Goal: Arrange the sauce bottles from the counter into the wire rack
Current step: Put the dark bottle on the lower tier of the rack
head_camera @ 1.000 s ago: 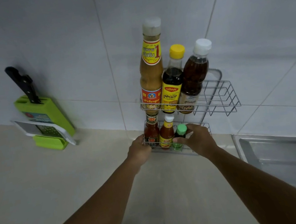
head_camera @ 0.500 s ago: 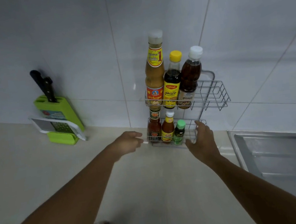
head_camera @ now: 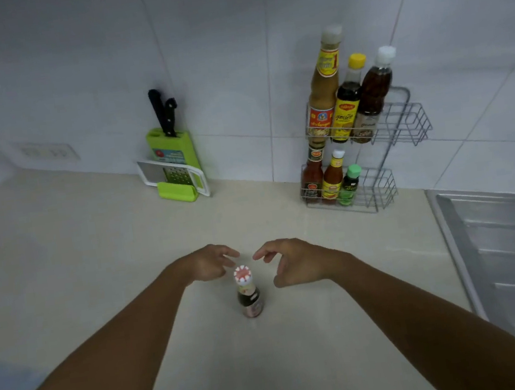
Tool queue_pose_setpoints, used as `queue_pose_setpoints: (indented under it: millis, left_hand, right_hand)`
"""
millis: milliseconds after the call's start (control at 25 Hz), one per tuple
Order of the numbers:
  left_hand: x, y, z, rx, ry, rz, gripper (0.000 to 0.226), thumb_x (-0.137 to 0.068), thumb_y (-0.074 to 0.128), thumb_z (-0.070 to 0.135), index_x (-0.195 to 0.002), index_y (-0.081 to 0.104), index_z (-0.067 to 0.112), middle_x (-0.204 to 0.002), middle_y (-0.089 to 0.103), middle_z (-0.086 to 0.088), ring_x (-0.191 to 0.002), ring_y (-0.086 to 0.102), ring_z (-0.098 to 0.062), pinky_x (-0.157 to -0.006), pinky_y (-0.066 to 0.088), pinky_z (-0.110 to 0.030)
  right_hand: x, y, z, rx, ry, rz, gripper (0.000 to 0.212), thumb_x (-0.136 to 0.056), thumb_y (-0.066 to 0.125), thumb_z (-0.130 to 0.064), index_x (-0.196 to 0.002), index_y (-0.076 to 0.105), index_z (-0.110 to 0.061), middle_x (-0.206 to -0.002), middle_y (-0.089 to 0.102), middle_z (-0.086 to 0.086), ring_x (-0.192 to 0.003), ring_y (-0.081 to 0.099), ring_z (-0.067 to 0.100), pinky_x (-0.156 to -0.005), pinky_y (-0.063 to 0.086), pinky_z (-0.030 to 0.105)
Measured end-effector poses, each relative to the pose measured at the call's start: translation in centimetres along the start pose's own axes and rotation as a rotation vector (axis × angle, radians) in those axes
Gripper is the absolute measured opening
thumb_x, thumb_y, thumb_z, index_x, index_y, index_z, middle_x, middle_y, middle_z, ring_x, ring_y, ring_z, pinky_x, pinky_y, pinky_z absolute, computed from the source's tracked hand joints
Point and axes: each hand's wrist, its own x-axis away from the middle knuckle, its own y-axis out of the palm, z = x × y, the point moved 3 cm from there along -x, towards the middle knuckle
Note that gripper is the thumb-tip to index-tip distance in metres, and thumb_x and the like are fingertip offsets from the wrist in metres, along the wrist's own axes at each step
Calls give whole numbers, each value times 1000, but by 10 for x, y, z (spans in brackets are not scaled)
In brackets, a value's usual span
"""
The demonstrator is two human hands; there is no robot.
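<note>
1. Neither grip holds anything: my left hand (head_camera: 208,263) and my right hand (head_camera: 298,263) hover with fingers loosely curled and spread apart, one on each side of the small dark bottle (head_camera: 249,295).
2. That bottle stands upright on the pale surface (head_camera: 95,265), its red-and-white cap (head_camera: 242,274) lying just below and between my fingertips; contact with either hand cannot be made out.
3. Well beyond it, against the tiled wall (head_camera: 230,51), the two-tier wire rack (head_camera: 404,129) carries six bottles.
4. On the top tier, from left: a tall tan sauce bottle (head_camera: 324,88), a dark bottle with a yellow cap (head_camera: 347,101) and a brown bottle with a white cap (head_camera: 374,94).
5. On the bottom tier, from left: a red sauce bottle (head_camera: 312,177), an orange sauce bottle with a white cap (head_camera: 332,178) and a small green-capped bottle (head_camera: 348,184); the right end of each tier stays free.
6. To the rack's left, a green knife block (head_camera: 171,150) with black handles and a grater (head_camera: 175,176) lean at the wall; a steel sink (head_camera: 501,244) borders the surface on the right.
</note>
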Motion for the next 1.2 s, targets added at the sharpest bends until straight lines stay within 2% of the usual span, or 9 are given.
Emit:
queue_pose_setpoints:
  millis: [80,200,320,560,680,800,920,1080,1200]
  left_hand:
    - [19,30,-18,-67,29,-33,59,-83,53,-15,-137,57,9,-130,66,-12,-113,64,-22,-78,50,-22]
    - [33,70,-35,83,72,-66,54,-76,74,-3,-128,61,9,-112,67,-1,-102,63,-15,-75,50,-14]
    - [27,96,-47,216,98,43,57,-57,79,26,-111,66,18,-101,72,2,-92,67,-15,-83,56,-30]
    - [42,105,-20,438,235,317,36,-69,76,17,-103,68,25,-82,71,6,-66,64,-8,-63,52,-29]
    - [56,97,15,446,343,228,37,-67,75,9,-101,68,23,-70,66,8,-58,60,-9,-51,48,-25]
    - [67,95,49,418,397,38,29,-65,74,9,-88,65,23,-65,61,1,-53,56,-20,-44,45,-26]
    - [71,100,83,263,425,131,31,-64,77,20,-92,65,25,-70,66,5,-59,60,-20,-52,51,-31]
    - [70,100,120,-455,435,759,44,-66,73,53,-105,61,35,-85,72,10,-72,69,-14,-59,54,-27]
    - [70,101,144,-548,472,768,44,-65,73,52,-103,60,34,-83,71,9,-69,67,-15,-55,51,-26]
  right_hand:
    - [-4,29,-11,38,-14,-54,69,-70,85,-35,-133,57,-40,-128,60,-8,-92,63,6,-83,52,27]
    - [-9,57,-16,11,-37,56,55,-71,84,-46,-123,66,-38,-121,68,-11,-88,65,4,-80,51,24]
    - [-6,67,-16,-65,-49,229,34,-78,74,-51,-106,72,-33,-104,75,-7,-85,71,12,-80,57,32]
    - [19,33,-23,-331,-8,377,17,-87,77,-31,-95,76,-16,-82,79,5,-71,77,18,-78,64,46]
    - [51,-17,-38,-150,-132,518,20,-87,72,-41,-94,71,-22,-82,75,0,-71,72,14,-66,60,36]
    - [83,-54,-55,335,-259,526,26,-99,45,-42,-104,65,-25,-82,69,-7,-72,62,12,-65,53,37]
    - [102,-69,-50,391,-137,553,25,-99,35,-31,-110,57,-26,-75,54,-11,-69,52,10,-62,46,36]
    - [117,-84,-22,152,182,754,30,-104,35,-26,-94,60,-12,-81,62,7,-70,55,19,-62,45,36]
    - [133,-97,-10,-108,354,676,35,-104,37,-24,-85,60,-7,-75,55,6,-63,47,17,-53,34,29]
